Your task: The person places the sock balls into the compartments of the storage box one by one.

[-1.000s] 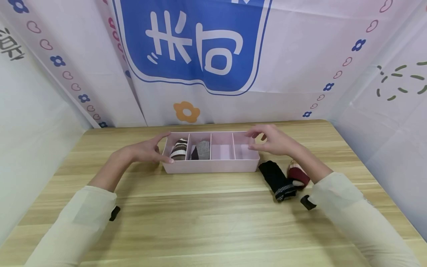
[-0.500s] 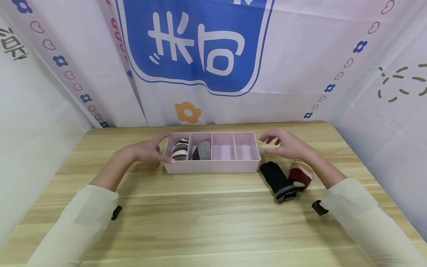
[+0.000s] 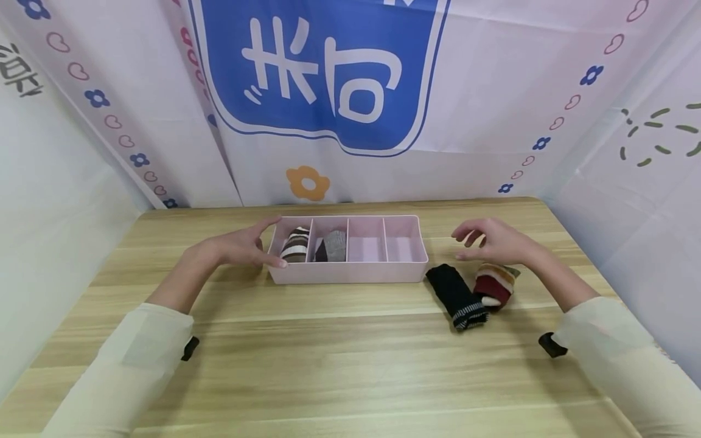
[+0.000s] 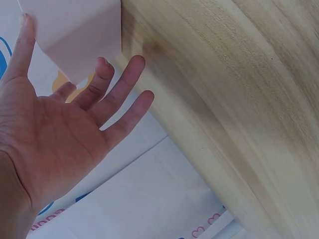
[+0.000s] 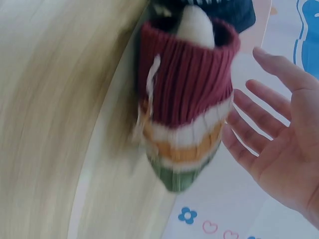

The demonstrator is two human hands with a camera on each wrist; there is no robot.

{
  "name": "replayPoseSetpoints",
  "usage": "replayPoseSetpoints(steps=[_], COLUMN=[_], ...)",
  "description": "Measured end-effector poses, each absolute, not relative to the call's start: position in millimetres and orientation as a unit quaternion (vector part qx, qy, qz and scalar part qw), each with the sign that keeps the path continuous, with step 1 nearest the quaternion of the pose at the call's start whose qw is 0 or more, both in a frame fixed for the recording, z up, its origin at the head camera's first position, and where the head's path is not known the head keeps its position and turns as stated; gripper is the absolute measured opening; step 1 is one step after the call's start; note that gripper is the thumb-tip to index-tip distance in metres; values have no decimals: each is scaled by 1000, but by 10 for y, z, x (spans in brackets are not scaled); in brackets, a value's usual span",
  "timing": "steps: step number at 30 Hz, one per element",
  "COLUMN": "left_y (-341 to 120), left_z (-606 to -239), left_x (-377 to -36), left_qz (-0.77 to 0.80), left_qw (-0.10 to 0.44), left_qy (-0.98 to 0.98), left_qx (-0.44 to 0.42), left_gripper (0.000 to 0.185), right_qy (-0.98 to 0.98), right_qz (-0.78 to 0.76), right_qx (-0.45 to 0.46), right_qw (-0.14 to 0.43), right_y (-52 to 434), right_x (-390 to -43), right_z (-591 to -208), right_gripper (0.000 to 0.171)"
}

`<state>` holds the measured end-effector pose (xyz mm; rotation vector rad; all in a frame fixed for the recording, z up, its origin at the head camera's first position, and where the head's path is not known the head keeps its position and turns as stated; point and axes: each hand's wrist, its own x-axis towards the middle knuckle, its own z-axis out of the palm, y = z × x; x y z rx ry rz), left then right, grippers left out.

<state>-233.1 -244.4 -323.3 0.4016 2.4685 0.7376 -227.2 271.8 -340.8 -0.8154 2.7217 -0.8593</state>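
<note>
now right hand (image 3: 495, 241) off the organizer (image 3: 348, 272), above striped sock (image 3: 495, 284)

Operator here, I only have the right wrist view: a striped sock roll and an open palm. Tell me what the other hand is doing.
Observer: The left hand rests with straight fingers against the left end of a pink divider box.
Operator: Report what is in that box.
Observer: It has four compartments; a brown striped sock roll fills the leftmost, a grey sock roll the next, and the two on the right hold nothing.
Operator: Say what lies beside my sock.
Observer: A black sock roll lies on the table between the box and the maroon striped sock roll, and the right hand hovers open above the striped one.
</note>
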Motion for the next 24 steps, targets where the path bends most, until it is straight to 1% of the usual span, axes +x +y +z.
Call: replayPoseSetpoints(steps=[4,9,12,16,18,20,24], left_y=[-2450,-2455,-2456,-2454,-2454,-2455,-2457], left_z=[-3249,-3260,-3255,-3245,-3242,-3242,-3250], left_x=[-2338,-2343,-2341,-2342,-2343,-2345,-2349], left_qz=[280,284,285,284,281,281,283], left_qw=[265,268,270,268,267,268,271], left_qy=[910,908,907,908,910,909,908], left_qx=[152,152,152,151,151,150,150], left_gripper=[120,119,120,120,120,120,120], right_qy=[913,906,902,886,879,874,881], right_qz=[-281,-279,-282,-302,-310,-315,-309], right_qx=[-275,-277,-260,-215,-202,-198,-217], right_qw=[106,153,196,276,302,312,286], right_y=[2845,3014,3092,3145,3145,3132,3093], right_x=[-2262,-2253,-2240,-2226,-2225,-2228,-2233], right_z=[-3400,-3398,-3389,-3382,-3396,-3419,-3453], right_gripper=[44,47,53,66,71,71,66])
